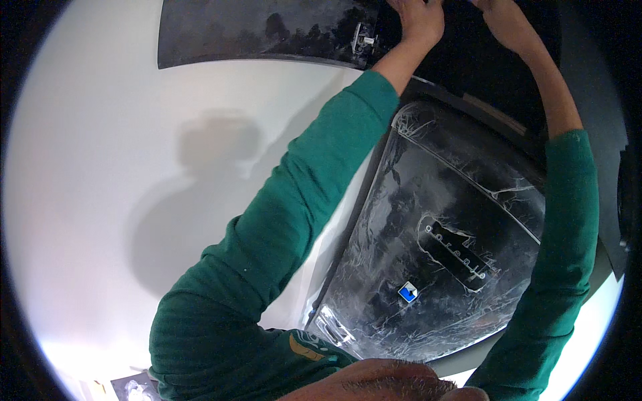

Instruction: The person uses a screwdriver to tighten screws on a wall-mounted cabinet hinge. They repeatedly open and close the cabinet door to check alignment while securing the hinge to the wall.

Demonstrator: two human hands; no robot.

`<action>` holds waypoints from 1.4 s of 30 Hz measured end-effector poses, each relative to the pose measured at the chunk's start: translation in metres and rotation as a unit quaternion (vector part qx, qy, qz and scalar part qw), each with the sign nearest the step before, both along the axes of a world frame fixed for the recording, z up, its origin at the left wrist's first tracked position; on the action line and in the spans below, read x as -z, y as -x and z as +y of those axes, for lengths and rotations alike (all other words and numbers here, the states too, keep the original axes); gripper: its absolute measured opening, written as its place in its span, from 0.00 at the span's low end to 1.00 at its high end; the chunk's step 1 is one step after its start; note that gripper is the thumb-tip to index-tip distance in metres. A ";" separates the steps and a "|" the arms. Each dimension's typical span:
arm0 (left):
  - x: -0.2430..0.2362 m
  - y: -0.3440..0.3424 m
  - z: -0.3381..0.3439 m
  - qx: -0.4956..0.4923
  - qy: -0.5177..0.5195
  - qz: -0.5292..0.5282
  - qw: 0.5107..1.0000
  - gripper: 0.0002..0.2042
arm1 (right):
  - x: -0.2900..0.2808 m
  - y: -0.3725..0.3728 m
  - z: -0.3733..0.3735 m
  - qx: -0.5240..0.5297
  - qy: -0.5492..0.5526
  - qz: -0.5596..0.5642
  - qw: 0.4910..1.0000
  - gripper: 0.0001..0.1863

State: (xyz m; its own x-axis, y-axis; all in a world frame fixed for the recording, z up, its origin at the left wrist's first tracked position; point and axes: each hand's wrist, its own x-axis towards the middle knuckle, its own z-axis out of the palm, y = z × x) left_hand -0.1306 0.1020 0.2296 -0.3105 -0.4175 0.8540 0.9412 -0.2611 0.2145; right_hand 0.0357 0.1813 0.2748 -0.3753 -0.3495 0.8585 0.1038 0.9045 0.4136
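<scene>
Both my arms, in green sleeves, reach up to the top of the picture. My left hand is at the mouth of a dark, box-like opening, near a metal hinge on a dark panel. My right hand is across the same opening, further right. The upper edge cuts off the fingertips of both hands, so their grip and anything in them stay hidden. Below the hands is a glossy black slanted front, wrapped in wrinkled clear film, like a cooker hood.
A small blue and white sticker is on the film-covered front. On the left spreads a white wall with my shadow on it. A dark grey surface borders the right side. A brownish strip runs along the opening's lower edge.
</scene>
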 end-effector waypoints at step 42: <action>-0.074 0.095 0.033 0.696 -0.045 0.082 0.712 0.10 | -0.021 0.012 0.009 -0.018 0.203 -0.011 0.979 0.17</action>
State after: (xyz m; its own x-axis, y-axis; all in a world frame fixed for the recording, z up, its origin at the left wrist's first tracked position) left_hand -0.2258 0.1352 0.3032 -0.3765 0.1421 0.9155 -0.2316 -0.9712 0.0556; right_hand 0.0233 0.1906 0.2960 -0.3882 0.0062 0.9216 0.0632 0.9978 0.0199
